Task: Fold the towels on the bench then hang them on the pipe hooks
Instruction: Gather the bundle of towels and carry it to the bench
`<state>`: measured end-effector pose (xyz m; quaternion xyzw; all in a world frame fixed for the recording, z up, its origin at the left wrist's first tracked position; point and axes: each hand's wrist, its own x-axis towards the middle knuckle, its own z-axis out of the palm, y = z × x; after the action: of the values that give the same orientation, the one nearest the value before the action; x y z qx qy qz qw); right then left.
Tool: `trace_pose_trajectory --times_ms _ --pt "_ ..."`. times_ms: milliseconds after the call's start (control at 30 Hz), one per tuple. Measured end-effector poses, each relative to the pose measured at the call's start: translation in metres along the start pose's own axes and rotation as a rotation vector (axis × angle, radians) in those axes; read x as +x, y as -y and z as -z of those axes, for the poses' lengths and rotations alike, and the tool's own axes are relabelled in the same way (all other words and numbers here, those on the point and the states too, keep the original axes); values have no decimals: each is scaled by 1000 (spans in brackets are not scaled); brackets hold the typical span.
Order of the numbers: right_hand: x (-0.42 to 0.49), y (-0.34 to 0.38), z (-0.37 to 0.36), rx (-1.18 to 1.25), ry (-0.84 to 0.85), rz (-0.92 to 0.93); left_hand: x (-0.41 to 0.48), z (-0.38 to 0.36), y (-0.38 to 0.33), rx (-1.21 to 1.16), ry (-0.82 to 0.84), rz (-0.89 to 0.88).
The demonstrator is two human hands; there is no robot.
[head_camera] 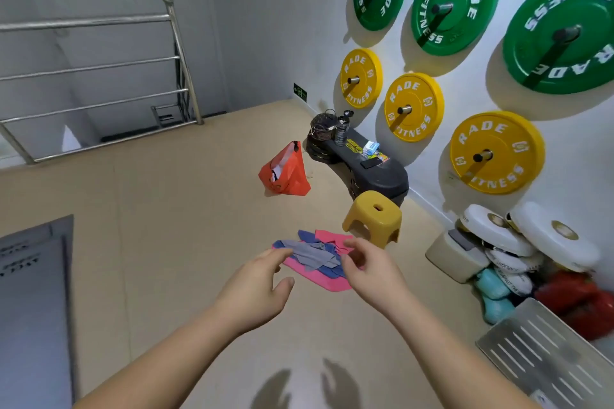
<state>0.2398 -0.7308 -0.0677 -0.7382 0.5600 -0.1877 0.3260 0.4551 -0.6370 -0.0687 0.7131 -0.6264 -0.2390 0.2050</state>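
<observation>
A heap of towels lies on the beige floor in front of me: a grey towel (312, 254) on top, a blue towel (327, 271) under it and a pink towel (327, 282) at the bottom. My left hand (257, 289) hovers just left of the heap with relaxed, spread fingers and holds nothing. To the right of the heap, over its edge, my right hand (370, 267) hangs with loosely curled fingers, also holding nothing. A black bench (375, 173) stands along the right wall.
A yellow plastic stool (372, 217) stands just behind the towels. An orange bag (285, 171) sits on the floor further back. Green and yellow weight plates (495, 151) hang on the right wall. Boxing pads and gloves (525, 252) pile up at right. A steel railing (99, 76) guards a stairwell at left.
</observation>
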Motion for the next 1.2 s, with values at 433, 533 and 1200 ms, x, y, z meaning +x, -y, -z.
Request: trace_pose_trajectory --times_ms 433,533,1200 --pt "354 -31 -83 1 -38 -221 392 -7 149 -13 259 -75" --pt "425 -51 -102 6 4 -350 475 -27 181 -54 391 -59" --pt "629 -468 -399 12 260 -600 691 -498 433 -93 667 409"
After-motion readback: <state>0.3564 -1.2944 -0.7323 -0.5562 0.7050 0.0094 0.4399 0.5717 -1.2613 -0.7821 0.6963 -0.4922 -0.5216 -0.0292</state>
